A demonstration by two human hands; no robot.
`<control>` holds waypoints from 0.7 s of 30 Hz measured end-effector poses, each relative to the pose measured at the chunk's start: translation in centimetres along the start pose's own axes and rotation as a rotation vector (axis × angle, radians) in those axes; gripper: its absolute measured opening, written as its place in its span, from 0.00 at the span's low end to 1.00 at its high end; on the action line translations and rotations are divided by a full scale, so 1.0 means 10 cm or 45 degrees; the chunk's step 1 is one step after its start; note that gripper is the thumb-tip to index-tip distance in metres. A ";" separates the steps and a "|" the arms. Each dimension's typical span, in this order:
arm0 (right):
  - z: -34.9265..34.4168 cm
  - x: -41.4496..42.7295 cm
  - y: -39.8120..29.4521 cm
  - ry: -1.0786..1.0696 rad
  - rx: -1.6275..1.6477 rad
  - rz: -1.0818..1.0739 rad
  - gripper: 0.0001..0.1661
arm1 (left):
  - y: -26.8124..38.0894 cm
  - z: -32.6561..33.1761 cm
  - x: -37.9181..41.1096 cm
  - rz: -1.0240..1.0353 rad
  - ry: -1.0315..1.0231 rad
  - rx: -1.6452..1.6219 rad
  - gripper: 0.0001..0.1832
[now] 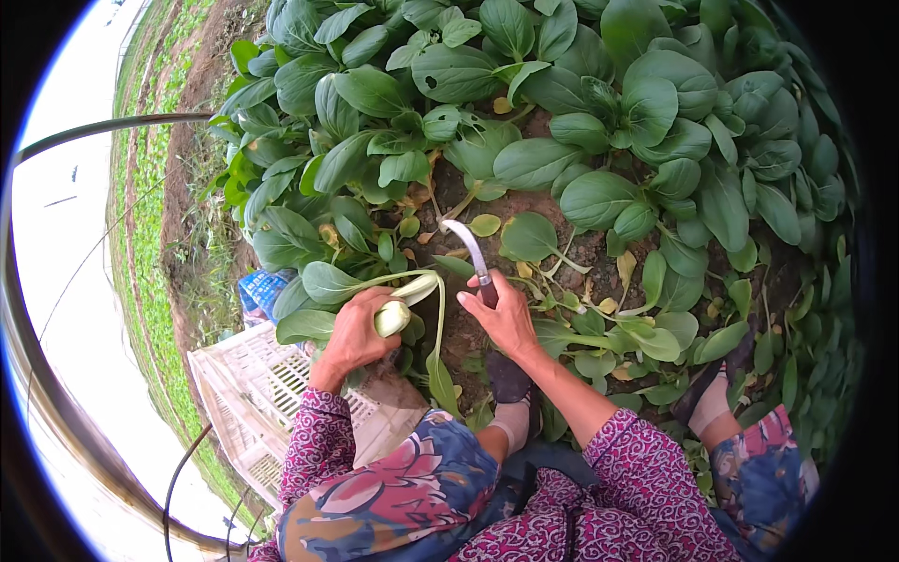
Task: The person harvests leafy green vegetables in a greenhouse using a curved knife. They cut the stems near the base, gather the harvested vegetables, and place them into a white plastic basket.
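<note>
My left hand [358, 334] is closed around a bok choy head [392, 318], its pale cut base turned towards me. Leafy stalks [418, 286] hang bent away from that head, one drooping to the soil. In my right hand [504, 316] is the dark handle of a sickle [475, 246]. Its curved metal blade points up and left, over the bare soil beside the standing bok choy plants [534, 163]. The blade is apart from the head in my left hand. Most of the left-hand plant's leaves are hidden behind that hand.
A white plastic crate [281, 372] stands at my left knee, a blue patterned cloth [267, 289] behind it. Loose leaves [618, 337] litter the soil on the right, around my shoes [509, 379]. A curved hoop [112, 130] arches at the far left, beside another planted strip [144, 197].
</note>
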State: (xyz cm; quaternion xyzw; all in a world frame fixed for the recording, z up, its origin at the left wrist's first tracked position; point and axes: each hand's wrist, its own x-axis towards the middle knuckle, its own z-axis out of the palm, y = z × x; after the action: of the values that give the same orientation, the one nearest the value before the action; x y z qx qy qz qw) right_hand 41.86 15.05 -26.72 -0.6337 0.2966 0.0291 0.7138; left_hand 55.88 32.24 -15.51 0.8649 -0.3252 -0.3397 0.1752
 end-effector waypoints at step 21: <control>-1.22 -0.14 -0.71 -0.354 0.545 -0.131 0.24 | 0.95 -0.29 0.32 -0.105 -0.381 -0.825 0.15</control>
State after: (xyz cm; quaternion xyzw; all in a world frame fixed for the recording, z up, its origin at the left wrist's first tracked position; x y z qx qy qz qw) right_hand 38.93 2.86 -20.01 -0.4726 0.1624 0.0163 0.8661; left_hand 55.51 23.43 -10.00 0.7176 -0.1873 -0.5548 0.3770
